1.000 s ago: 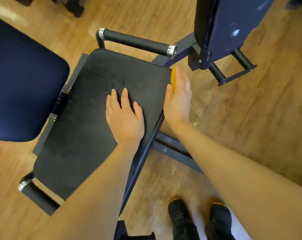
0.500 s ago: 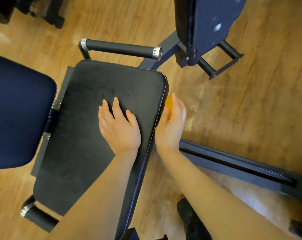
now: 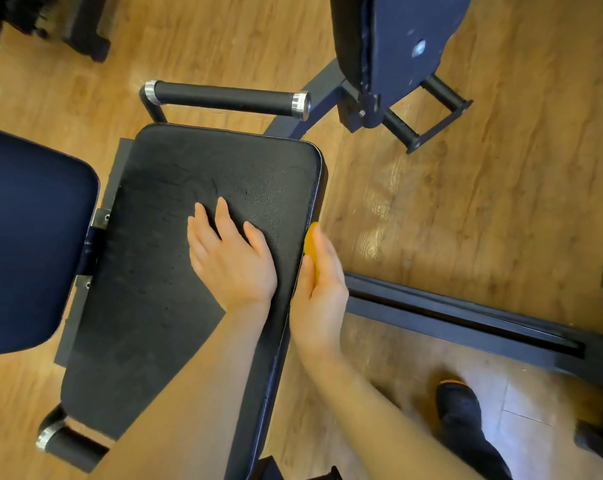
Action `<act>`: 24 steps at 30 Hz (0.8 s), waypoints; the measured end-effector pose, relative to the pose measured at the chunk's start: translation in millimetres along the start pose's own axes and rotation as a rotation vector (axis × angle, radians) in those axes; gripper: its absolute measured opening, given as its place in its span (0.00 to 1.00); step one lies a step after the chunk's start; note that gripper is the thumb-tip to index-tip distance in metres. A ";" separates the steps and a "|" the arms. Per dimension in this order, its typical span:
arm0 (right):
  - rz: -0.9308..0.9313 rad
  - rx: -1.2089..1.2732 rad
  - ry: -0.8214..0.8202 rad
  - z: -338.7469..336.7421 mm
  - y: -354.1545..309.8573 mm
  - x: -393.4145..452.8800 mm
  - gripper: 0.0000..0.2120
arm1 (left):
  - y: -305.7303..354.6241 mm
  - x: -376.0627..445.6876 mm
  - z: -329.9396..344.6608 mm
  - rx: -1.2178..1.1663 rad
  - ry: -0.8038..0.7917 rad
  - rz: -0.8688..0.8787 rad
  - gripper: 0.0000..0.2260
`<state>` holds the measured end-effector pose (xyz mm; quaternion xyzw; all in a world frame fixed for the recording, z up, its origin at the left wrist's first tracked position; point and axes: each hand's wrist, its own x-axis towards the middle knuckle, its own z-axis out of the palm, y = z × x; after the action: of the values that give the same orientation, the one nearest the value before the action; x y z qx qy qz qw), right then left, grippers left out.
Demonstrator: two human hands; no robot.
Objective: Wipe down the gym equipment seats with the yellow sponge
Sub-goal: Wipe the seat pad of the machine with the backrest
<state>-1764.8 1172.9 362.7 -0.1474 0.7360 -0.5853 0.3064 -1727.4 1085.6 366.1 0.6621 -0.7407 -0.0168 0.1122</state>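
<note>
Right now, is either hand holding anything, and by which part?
The right hand holds the sponge against the seat's side edge; where it grips is hidden. The left hand lies flat on the seat, holding nothing.

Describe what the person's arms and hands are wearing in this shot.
Nothing shows on them: the left hand and right hand are bare, with no gloves, rings or watch in view, and both forearms are uncovered up to the frame edge, with no sleeve visible.
</note>
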 end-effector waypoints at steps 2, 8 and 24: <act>0.014 0.003 -0.035 -3.4 3.7 -9.9 0.20 | 0.6 -0.4 -0.6 -0.003 -0.003 -0.001 0.24; -0.012 0.076 0.079 -6.1 -5.6 21.5 0.21 | 0.2 -0.1 -0.6 -0.003 -0.006 -0.001 0.25; 0.016 -0.025 0.077 4.3 24.8 -48.5 0.18 | -1.1 0.8 0.9 0.007 -0.025 0.005 0.23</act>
<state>-1721.3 1204.3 352.1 -0.1227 0.7556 -0.5790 0.2808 -1726.6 1084.5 365.2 0.6604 -0.7438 -0.0220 0.1008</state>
